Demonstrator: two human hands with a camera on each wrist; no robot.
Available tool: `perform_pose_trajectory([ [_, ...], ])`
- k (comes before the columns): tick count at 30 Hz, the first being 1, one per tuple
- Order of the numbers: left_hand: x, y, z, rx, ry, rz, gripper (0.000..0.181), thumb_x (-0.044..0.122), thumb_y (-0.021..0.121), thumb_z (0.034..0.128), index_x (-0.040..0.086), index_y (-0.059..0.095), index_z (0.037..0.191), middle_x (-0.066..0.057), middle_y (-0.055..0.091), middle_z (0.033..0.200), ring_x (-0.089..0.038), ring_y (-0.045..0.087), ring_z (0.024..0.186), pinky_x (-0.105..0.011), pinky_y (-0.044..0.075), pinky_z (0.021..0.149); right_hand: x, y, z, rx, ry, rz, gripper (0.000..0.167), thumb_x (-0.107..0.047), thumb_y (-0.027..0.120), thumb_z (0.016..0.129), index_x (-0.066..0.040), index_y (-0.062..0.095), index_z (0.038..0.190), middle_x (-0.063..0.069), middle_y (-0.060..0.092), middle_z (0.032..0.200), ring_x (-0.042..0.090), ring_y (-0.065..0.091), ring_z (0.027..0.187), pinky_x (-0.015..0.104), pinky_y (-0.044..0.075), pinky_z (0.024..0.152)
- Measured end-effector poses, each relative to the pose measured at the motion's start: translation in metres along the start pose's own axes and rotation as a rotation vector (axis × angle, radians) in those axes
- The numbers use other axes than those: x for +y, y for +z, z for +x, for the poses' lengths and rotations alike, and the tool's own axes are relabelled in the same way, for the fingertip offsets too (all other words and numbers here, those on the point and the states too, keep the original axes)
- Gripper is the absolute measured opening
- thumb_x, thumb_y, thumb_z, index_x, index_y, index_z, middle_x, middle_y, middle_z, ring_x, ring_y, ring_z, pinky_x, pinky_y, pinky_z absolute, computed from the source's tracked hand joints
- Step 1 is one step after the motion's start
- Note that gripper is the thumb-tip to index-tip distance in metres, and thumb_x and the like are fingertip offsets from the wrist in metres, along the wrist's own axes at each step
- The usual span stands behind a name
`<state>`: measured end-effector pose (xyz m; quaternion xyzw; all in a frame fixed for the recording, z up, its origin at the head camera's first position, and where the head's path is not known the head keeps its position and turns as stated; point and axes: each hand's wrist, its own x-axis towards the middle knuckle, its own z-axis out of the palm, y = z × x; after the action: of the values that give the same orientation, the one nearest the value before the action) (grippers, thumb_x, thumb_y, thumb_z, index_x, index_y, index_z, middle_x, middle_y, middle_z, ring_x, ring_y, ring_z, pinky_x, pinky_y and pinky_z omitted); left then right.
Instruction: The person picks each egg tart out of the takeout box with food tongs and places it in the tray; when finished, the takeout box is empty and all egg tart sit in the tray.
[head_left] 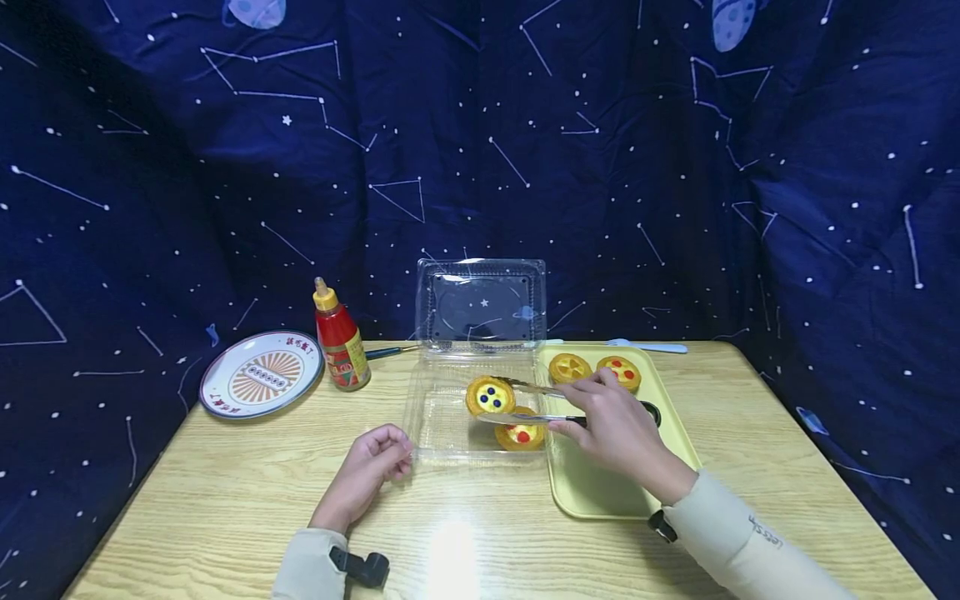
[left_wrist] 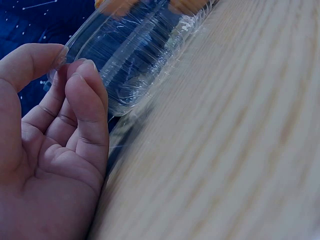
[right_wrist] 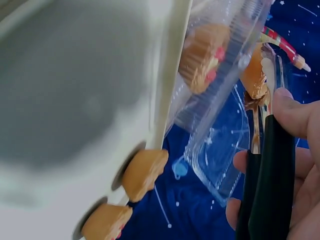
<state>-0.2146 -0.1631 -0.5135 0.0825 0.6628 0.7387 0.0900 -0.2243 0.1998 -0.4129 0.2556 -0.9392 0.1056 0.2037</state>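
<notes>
My right hand (head_left: 611, 417) grips black-handled tongs (right_wrist: 270, 185), their metal ends on either side of an egg tart with blue dots (head_left: 491, 395). That tart is above the hinged clear plastic box (head_left: 442, 417), whose lid stands up at the back. Inside the box, at its right side, lies a tart with red pieces (head_left: 522, 437), partly covered by the tongs. My left hand (head_left: 370, 471) pinches the box's rim (left_wrist: 75, 47) at its front left corner between thumb and fingers.
A yellow tray (head_left: 600, 487) right of the box bears two tarts (head_left: 570, 367) at its far end. A light blue fork (head_left: 652, 346) lies behind it. To the left stand a red sauce bottle (head_left: 341, 346) and a patterned plate (head_left: 225, 387); a dark-handled brush-like stick (head_left: 384, 352) lies near.
</notes>
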Motion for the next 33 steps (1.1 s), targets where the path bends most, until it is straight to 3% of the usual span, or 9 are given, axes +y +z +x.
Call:
perform_pose_trajectory([
  [8,0.002,0.000,-0.001,-0.007,0.007,0.007,0.015,0.011,0.062,0.0957,-0.002,0.055,0.093,-0.007,0.060,0.080,-0.015,0.058,0.070,-0.025,0.049,0.063,0.018,-0.017,-0.016,0.021,0.051,0.003,0.053,-0.043,0.080,0.080,-0.010,0.071,0.121,0.006,0.070,0.114,0.024,0.050,0.095,0.040,0.049,0.073],
  [15,0.001,0.000,-0.001,0.003,0.000,0.000,0.013,0.010,0.062,0.0955,-0.001,0.056,0.092,-0.008,0.060,0.080,-0.016,0.058,0.070,-0.025,0.050,0.062,0.035,-0.029,-0.034,0.038,0.126,-0.006,0.056,-0.041,0.082,0.079,-0.008,0.069,0.123,0.007,0.070,0.115,0.022,0.048,0.091,0.038,0.047,0.063],
  [22,0.000,0.000,0.000,0.008,0.000,0.001,0.013,0.011,0.062,0.0955,-0.001,0.056,0.093,-0.008,0.060,0.080,-0.016,0.058,0.070,-0.025,0.049,0.063,0.049,-0.040,-0.051,0.068,0.162,-0.015,0.054,-0.037,0.084,0.077,-0.006,0.071,0.119,0.010,0.071,0.108,0.028,0.051,0.097,0.048,0.051,0.067],
  [33,0.001,0.001,-0.001,0.010,-0.006,0.000,0.013,0.010,0.062,0.0953,0.000,0.056,0.092,-0.009,0.060,0.080,-0.017,0.058,0.070,-0.026,0.050,0.063,0.068,-0.036,-0.073,0.018,0.213,-0.053,0.055,-0.038,0.083,0.077,-0.002,0.070,0.117,0.014,0.070,0.110,0.029,0.050,0.094,0.050,0.049,0.065],
])
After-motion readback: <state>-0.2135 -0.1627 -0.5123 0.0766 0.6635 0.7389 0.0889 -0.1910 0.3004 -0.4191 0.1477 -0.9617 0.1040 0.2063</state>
